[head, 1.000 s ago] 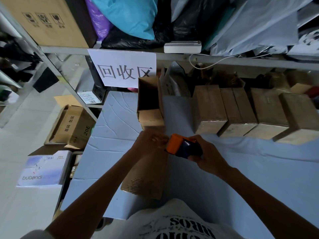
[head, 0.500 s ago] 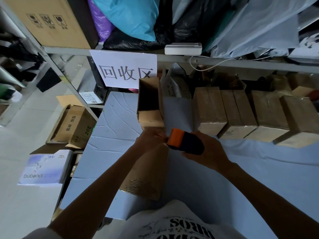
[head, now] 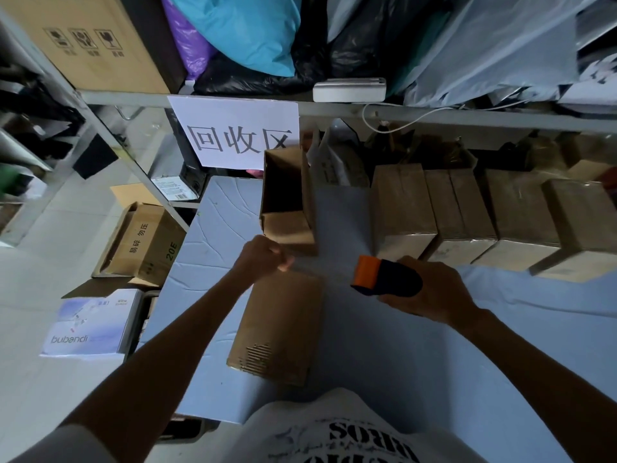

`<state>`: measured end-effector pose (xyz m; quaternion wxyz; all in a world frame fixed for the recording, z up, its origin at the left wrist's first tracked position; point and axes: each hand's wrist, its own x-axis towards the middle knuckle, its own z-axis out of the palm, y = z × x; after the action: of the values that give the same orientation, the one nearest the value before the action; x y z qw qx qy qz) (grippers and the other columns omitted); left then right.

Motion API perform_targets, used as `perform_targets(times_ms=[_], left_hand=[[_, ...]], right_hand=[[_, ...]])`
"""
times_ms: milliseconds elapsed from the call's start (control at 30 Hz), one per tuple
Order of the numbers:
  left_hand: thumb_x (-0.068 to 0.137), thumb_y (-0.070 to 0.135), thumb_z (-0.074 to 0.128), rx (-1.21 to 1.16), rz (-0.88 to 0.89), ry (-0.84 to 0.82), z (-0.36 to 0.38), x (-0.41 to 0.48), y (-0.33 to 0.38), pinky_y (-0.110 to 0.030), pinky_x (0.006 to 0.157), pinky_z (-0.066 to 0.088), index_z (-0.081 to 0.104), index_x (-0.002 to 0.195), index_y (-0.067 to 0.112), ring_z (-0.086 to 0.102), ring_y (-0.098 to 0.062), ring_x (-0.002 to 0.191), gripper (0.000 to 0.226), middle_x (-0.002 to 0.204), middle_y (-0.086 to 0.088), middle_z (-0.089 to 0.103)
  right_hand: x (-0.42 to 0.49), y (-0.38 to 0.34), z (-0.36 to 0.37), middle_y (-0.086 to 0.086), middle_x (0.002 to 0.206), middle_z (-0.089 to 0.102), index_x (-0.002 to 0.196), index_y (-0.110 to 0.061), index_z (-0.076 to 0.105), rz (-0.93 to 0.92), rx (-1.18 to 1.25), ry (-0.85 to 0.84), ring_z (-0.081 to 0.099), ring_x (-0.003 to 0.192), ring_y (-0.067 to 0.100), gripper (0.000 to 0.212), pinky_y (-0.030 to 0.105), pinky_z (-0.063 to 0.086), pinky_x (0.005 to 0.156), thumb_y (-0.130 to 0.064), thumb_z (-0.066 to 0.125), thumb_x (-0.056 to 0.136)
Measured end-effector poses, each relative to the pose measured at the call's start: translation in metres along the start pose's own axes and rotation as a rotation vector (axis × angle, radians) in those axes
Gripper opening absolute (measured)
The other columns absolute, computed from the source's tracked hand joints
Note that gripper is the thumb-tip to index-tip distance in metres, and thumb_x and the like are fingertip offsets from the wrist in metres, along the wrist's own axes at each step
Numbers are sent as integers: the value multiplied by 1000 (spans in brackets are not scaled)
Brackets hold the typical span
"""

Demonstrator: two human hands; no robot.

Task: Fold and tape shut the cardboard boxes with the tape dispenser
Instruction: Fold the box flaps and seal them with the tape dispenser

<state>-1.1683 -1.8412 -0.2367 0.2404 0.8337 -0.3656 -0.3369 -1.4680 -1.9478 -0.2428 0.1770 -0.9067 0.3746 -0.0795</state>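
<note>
A closed brown cardboard box (head: 280,325) lies lengthwise on the blue table (head: 384,345) in front of me. My left hand (head: 263,255) is at the box's far end with its fingers pinched on the end of a clear tape strip (head: 320,262). That strip stretches rightward to the orange and black tape dispenser (head: 384,277). My right hand (head: 430,292) grips the dispenser, held right of the box and above the table. An open box (head: 287,202) stands just beyond the left hand.
A row of taped boxes (head: 467,215) lines the back right of the table. A paper sign (head: 237,132) hangs from the shelf rail above. Cartons (head: 140,242) and a white "bubandi" box (head: 90,325) sit on the floor at left.
My right hand has pulled the dispenser to the right, away from my left hand, drawing out a strip of tape. The left hand stays at the box's far end.
</note>
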Motion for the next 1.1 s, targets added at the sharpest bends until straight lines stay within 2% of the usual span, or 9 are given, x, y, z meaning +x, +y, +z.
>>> perform_targets(times_ms=[33, 133, 267, 367, 533, 700, 867, 1033, 1100], left_hand=[[77, 12, 72, 24, 6, -17, 1, 1, 1, -30, 74, 51, 72, 74, 11, 64, -20, 83, 4, 86, -6, 69], [81, 15, 72, 50, 47, -31, 14, -2, 6, -21, 59, 46, 68, 76, 16, 63, -16, 75, 6, 88, -5, 69], [82, 18, 72, 66, 102, 10, 32, -5, 0, -27, 69, 51, 72, 83, 17, 68, -20, 85, 2, 93, -6, 72], [81, 21, 73, 41, 74, 25, 42, -5, -3, -33, 71, 56, 73, 94, 12, 68, -23, 87, 15, 96, -7, 72], [79, 25, 74, -40, 49, 144, 46, -4, -1, -28, 71, 49, 73, 93, 13, 64, -19, 80, 18, 93, -5, 71], [79, 18, 74, -1, 34, -4, 38, 1, -1, -23, 63, 41, 71, 96, 9, 61, -22, 82, 20, 96, -10, 68], [84, 17, 70, 26, 63, -8, 43, 2, -5, -18, 60, 44, 70, 101, 5, 63, -19, 91, 21, 103, -9, 68], [84, 14, 69, 48, 99, 21, 45, 1, -4, -31, 79, 51, 72, 96, 6, 65, -23, 93, 15, 101, -10, 70], [83, 12, 69, 67, 108, 10, 45, 2, -6, -31, 79, 51, 72, 97, 6, 66, -24, 90, 15, 99, -10, 71]], right_hand=[[0, 4, 0, -21, 70, 49, 99, -23, 59, 7, -21, -19, 49, 60, -1, 58, 7, 28, 54, -65, 74, 62], [-1, 13, 1, -21, 66, 45, 98, -25, 57, 70, -49, -54, 46, 58, -3, 59, 8, 27, 54, -67, 73, 61], [-6, 28, 1, -20, 69, 50, 98, -30, 54, 139, -39, -87, 51, 63, 2, 60, 11, 31, 54, -73, 69, 59], [-8, 29, 1, -21, 66, 47, 95, -33, 51, 150, -45, -113, 45, 56, -4, 57, 6, 26, 52, -75, 67, 59], [-12, 29, 3, -23, 63, 45, 93, -37, 45, 191, 2, -116, 44, 55, -5, 54, 6, 25, 52, -71, 70, 60], [-11, 34, 1, -15, 70, 52, 102, -24, 55, 171, -57, -121, 50, 63, 4, 60, 9, 26, 53, -66, 73, 63], [-9, 34, 6, -15, 73, 52, 102, -25, 54, 160, -44, -128, 52, 65, 5, 60, 13, 32, 55, -68, 71, 63], [-10, 36, 12, -17, 71, 50, 101, -25, 54, 159, -34, -120, 51, 62, 4, 62, 11, 31, 54, -70, 69, 62], [-9, 37, 15, -17, 72, 51, 102, -25, 54, 160, -23, -121, 52, 63, 4, 62, 13, 34, 56, -70, 69, 62]])
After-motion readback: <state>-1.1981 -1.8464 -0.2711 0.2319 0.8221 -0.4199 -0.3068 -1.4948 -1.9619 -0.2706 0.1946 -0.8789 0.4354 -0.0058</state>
